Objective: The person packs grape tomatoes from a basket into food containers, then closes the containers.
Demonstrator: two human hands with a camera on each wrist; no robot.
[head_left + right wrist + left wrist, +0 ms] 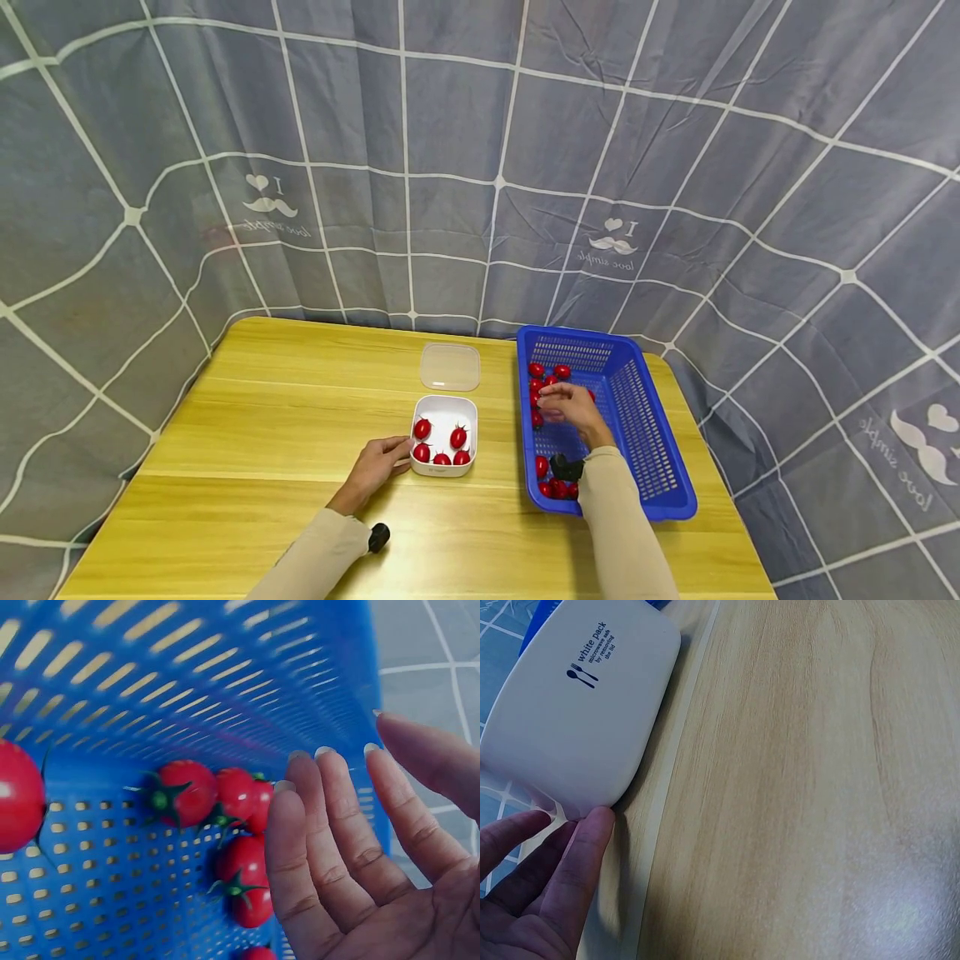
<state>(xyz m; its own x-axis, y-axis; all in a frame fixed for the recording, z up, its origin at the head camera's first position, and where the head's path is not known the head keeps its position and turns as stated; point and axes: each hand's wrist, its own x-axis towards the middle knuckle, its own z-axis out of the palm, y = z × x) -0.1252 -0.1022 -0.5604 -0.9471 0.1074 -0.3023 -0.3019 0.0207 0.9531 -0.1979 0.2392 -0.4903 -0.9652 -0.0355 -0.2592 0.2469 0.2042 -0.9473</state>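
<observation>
A grey-blue curtain (345, 208) with white grid lines surrounds a yellow wood-grain worktop (262, 433). Near the middle of it sits a white container (442, 410), upright, with five red tomatoes (458, 437) inside, mostly toward the near wall. A translucent lid (450, 367) lies flat just behind it. The left hand (372, 468) touches the container's left side with nearly straight fingers. To the right stands a blue basket (637, 417) with slotted walls, more tomatoes (562, 371) gathered along its left side. The right hand (572, 406) reaches into the basket, its fingers spread apart and released, holding nothing; whether they touch a tomato I cannot tell.
</observation>
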